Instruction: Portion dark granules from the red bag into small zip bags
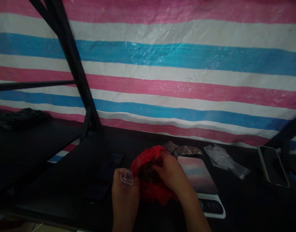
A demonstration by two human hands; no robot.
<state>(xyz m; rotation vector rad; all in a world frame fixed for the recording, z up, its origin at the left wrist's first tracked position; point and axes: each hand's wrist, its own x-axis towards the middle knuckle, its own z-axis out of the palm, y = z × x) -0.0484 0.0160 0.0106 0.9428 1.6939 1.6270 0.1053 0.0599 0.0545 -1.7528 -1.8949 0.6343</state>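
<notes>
My left hand (125, 196) is closed around a small clear plastic piece (126, 177). Its rounded open end sticks out above the fist, and I cannot tell whether it is a little bag or a scoop. Right beside it lies an opened red plastic bag (160, 193), filled with dark brown loose bits (148, 172). Over the bag's right side, my right hand (171, 170) reaches in, thumb apart from the fingers. The thumb points at the bits; the other fingertips are partly hidden near the red rim, and nothing shows between them.
A white kitchen scale (198, 177) sits right of the bag. Behind it are small clear bags of dark bits (186, 150). Farther right lie clear zip bags (222, 158) and a phone (273, 166). A dark flat object (104, 177) is at left, near a black metal post (78, 71).
</notes>
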